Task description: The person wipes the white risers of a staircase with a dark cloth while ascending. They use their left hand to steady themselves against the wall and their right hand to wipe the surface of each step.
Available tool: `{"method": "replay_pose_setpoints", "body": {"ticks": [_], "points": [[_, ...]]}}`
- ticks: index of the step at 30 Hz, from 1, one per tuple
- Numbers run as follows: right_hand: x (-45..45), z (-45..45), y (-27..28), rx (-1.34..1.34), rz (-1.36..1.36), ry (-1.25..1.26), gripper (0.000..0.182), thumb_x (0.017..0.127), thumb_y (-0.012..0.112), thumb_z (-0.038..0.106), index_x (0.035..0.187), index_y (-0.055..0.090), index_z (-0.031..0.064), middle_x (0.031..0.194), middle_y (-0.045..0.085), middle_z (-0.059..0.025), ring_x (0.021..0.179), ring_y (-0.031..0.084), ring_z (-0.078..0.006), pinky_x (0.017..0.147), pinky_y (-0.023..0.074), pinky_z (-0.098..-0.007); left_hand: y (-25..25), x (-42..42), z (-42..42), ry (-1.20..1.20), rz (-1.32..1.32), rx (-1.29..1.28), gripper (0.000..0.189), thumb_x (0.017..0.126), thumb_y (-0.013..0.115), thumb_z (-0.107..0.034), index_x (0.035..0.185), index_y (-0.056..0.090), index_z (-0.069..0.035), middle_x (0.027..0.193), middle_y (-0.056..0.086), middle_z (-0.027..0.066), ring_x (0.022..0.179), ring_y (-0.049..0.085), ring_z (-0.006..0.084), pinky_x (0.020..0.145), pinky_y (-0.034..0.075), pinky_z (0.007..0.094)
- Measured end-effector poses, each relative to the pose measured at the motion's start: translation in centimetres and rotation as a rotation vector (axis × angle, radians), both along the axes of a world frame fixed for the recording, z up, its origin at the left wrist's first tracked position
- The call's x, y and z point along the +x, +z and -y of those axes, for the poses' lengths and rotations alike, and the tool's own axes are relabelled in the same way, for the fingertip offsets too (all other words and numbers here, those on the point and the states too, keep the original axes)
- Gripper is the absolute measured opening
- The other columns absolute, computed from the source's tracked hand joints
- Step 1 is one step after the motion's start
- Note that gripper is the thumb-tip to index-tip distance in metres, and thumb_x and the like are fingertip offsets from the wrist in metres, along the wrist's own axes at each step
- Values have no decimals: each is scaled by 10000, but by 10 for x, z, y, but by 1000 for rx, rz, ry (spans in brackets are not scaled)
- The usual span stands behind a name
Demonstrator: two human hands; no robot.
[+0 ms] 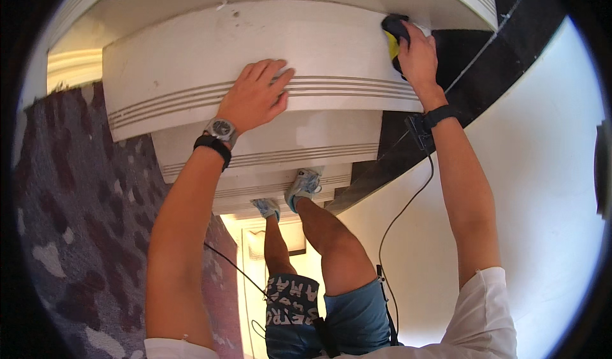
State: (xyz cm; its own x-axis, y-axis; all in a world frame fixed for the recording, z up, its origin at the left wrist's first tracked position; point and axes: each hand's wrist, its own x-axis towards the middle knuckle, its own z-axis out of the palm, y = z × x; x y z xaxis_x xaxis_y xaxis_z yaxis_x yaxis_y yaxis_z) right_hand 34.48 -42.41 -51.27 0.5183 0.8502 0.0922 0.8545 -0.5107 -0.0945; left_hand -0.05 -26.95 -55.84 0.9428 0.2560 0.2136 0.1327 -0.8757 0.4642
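Note:
My right hand (417,55) grips a black and yellow cleaning cloth (396,30) against the right end of a white stair tread (330,38). Its fingers wrap over the folded cloth and hide part of it. My left hand (258,91) leans on the same tread with nothing in it, fingers spread over the grooves (334,85) along the front edge. A few small dark marks (235,13) show near the back of the tread, beside a small white bit (222,5).
Black stone skirting (461,55) borders the steps along a white wall (535,167). On the left is a mottled grey-purple surface (81,206). My shoes (304,184) stand on lower steps. A cable (397,215) hangs from my right wrist.

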Motion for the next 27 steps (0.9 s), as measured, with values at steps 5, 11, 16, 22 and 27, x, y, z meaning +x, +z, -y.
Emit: {"method": "replay_pose_setpoints", "body": {"ticks": [5, 11, 16, 22, 27], "points": [[-51, -39, -18, 113, 10, 152, 432, 899, 602, 65, 1329, 644, 70, 1312, 668, -154, 1022, 588, -395, 971, 462, -424, 3, -13, 4, 66, 199, -57, 358, 875, 696, -140, 1222, 650, -65, 1264, 606, 128, 1160, 583, 308, 1003, 488, 450], [-180, -145, -19, 241, -100, 356, 436, 895, 623, 81, 1331, 644, 82, 1304, 669, -138, 1064, 577, -396, 948, 529, -459, 33, -98, 37, 404, 278, -301, 318, 847, 689, -36, 1164, 670, -55, 1203, 623, 128, 1106, 597, 324, 935, 504, 458], [-231, -189, -30, 278, -18, 293, 391, 904, 641, 121, 1290, 660, 63, 1173, 651, -149, 1084, 588, -381, 921, 543, -470, 53, -215, 19, 758, 250, -202, 336, 887, 661, 4, 1219, 638, -44, 1209, 628, 143, 1137, 589, 353, 970, 475, 479], [-259, -202, -38, 301, -44, 443, 422, 893, 641, 120, 1312, 657, 70, 1252, 657, -152, 1102, 592, -385, 979, 522, -458, 80, -300, -6, 1038, 223, -291, 411, 963, 574, 25, 1370, 555, -32, 1417, 588, 143, 1297, 559, 331, 1080, 460, 450], [-312, -260, -44, 376, -110, 534, 437, 886, 635, 113, 1321, 640, 66, 1244, 677, -159, 1128, 593, -399, 1013, 506, -462, 90, -288, 0, 1055, 301, -348, 443, 967, 561, 38, 1405, 518, -14, 1434, 592, 144, 1296, 583, 313, 1089, 472, 438]]}}
